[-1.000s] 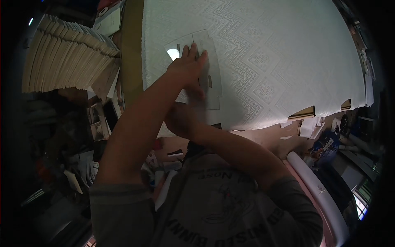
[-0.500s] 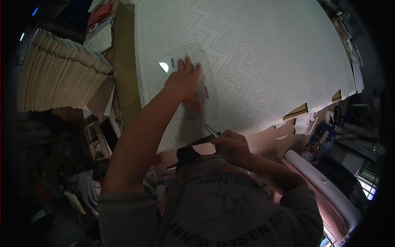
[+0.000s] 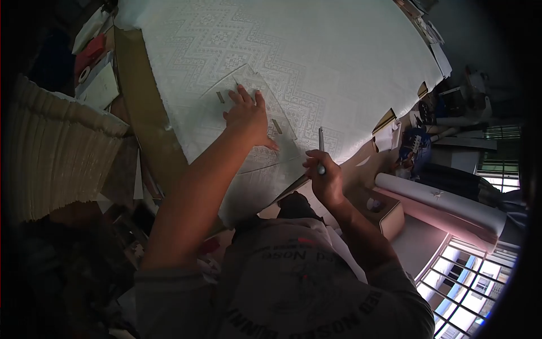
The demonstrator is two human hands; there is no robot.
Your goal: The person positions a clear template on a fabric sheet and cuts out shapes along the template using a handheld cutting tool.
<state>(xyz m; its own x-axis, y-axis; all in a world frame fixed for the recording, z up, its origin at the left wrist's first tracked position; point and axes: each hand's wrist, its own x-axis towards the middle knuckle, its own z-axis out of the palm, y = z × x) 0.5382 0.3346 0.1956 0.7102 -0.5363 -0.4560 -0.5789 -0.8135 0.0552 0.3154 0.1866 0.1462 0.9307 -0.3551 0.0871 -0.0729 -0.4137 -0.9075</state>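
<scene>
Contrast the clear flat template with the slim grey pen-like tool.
The clear flat template lies under the left hand; the slim grey pen-like tool is held in the right hand. The template is broad and see-through; the tool is narrow and opaque. Each has a hand on it.

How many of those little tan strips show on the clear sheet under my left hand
2: one strip left of your left hand, the other strip to its right. Your hand could be hiding more on the sheet.
</scene>
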